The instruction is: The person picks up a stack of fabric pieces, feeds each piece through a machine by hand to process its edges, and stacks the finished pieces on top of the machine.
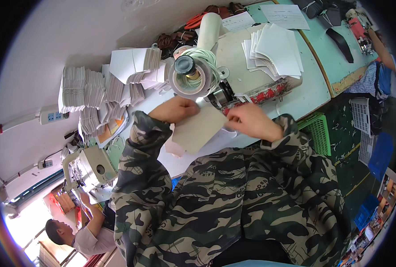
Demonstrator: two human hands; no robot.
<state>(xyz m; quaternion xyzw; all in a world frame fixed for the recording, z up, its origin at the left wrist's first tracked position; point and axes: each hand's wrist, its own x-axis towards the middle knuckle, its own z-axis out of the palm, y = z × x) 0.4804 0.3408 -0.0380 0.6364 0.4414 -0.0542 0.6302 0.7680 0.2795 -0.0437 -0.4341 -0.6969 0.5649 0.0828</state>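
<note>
A beige sheet of card (pixel 199 130) lies at a slant in front of me, below the machine's head. My left hand (pixel 175 110) grips its upper left part, thumb on top and fingers curled. At the card's right corner my right hand (pixel 253 121) has its fingertips pinched together on the edge. Just beyond both hands is a cream machine (pixel 233 53) with a dark metal working head (pixel 223 94) and chipped red paint. A wide roll of tape (pixel 190 91) and a coil of pale green cord (pixel 210 62) sit by that head.
Tall stacks of white card pieces (pixel 82 89) stand at the left. More white pieces (pixel 275 51) lie fanned on the machine bed. A green crate (pixel 317 132) stands on the floor at right. One co-worker (pixel 84 233) sits at lower left; another's arm (pixel 381 49) reaches in at far right.
</note>
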